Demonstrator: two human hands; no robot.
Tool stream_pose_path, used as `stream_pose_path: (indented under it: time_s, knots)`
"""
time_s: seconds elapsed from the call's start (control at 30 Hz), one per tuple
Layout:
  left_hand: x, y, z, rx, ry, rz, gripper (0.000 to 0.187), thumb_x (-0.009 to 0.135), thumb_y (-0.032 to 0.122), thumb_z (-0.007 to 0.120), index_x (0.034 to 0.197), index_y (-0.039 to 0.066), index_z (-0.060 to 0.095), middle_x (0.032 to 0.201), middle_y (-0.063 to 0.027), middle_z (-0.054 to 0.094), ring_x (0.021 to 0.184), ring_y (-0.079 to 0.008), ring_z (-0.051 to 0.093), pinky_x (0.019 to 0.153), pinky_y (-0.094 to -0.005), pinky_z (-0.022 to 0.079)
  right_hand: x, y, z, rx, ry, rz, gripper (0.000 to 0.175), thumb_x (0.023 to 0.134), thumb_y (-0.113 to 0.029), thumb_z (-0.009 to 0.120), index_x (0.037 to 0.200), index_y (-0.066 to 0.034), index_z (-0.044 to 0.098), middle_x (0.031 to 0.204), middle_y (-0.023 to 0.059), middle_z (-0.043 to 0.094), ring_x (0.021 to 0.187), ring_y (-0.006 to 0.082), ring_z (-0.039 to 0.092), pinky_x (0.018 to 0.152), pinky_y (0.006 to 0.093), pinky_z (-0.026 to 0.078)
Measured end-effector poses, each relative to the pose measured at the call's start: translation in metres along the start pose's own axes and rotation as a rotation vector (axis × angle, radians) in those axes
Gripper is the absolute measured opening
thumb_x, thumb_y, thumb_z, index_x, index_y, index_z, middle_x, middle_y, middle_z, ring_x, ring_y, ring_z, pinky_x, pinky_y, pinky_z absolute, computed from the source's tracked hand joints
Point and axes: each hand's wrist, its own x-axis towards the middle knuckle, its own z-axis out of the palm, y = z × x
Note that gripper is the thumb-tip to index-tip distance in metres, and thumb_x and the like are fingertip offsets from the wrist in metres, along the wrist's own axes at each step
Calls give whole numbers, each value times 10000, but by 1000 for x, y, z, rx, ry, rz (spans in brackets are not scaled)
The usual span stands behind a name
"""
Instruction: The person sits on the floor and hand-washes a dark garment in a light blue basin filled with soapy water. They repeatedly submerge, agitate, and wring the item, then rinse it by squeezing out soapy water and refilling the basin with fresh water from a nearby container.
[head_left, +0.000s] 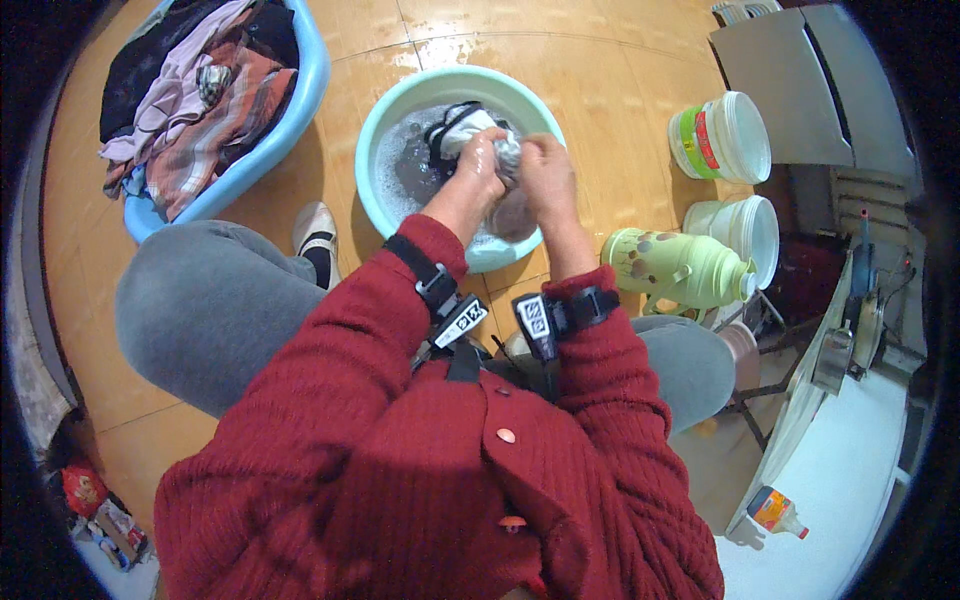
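Note:
A round light-green plastic basin (369, 180) stands on the floor before me, with sudsy grey water inside. My left hand (480, 166) grips a wet white-and-black cloth (466, 135) over the basin. Close beside it, at the basin's right side, my right hand (547, 174) is closed on the same bunched cloth, slightly blurred. Part of the cloth, with black edging, lies in the water to the left of my hands. Both wrists wear black straps over red knitted sleeves.
A blue tub (313, 82) heaped with clothes (202, 112) stands at upper left. On the right are two white plastic buckets (746, 139) and a green thermos flask (671, 266). A bottle (776, 512) lies at lower right. The tiled floor (420, 52) is wet behind the basin.

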Motion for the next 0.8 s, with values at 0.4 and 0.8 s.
stream_pose_path:
  time_s: [0.4,0.8]
  knots:
    - [-21,2,13,487,30,278,133,700,162,550,736,34,561,644,-48,539,541,-178,540,443,-328,438,32,31,-15,90,-262,202,405,831,-296,470,1065,32,511,1079,210,546,1014,332,516,854,370,406]
    - [-11,-13,-10,469,-516,-95,239,783,250,536,917,58,583,902,-75,617,794,-177,589,711,-302,461,49,13,-7,-34,-276,21,305,711,-221,635,955,-53,566,862,164,593,807,296,583,734,361,462]
